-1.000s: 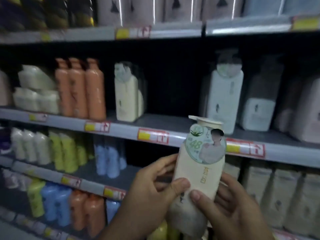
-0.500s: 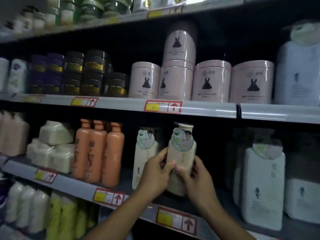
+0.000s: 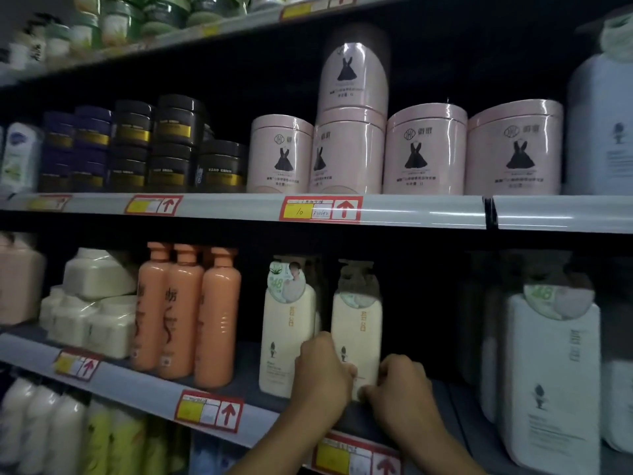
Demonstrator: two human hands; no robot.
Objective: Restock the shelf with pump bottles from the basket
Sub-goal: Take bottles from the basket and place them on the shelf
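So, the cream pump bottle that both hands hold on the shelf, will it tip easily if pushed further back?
Probably yes: the cream pump bottle is tall and narrow, so a high push may tip it. The left hand and right hand grip it low, which seems safer. It looks like rigid plastic, and its glossy surface may be slippery.

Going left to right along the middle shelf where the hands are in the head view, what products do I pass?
Pale square jars → three orange bottles → cream pump bottle already shelved → cream pump bottle held by both hands → large white pump bottle.
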